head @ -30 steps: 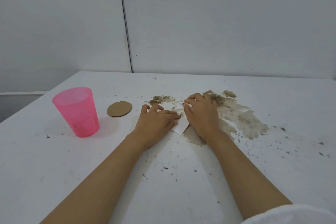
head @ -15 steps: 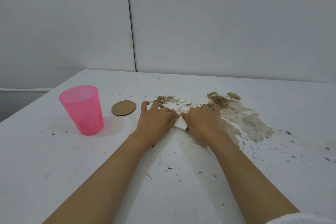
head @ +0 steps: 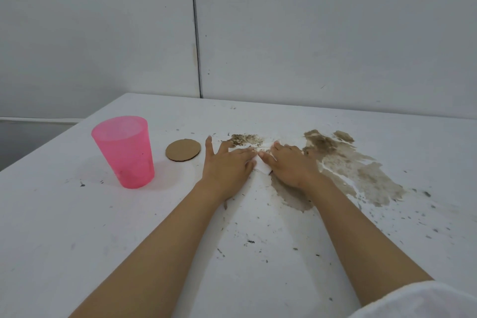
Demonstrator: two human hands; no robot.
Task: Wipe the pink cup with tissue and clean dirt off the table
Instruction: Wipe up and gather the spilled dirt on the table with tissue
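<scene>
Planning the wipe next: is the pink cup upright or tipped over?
Upright. The pink cup stands on its narrow base on the table, open rim facing up.

Bare forearms; left hand (head: 227, 165), right hand (head: 291, 166) ungloved; white sleeve (head: 418, 302) on right upper arm.

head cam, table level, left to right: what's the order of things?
pink cup → cardboard disc → left hand → tissue → right hand → brown dirt smear. The small dirt pile beyond the hands overlaps them, so it is left out.
</scene>
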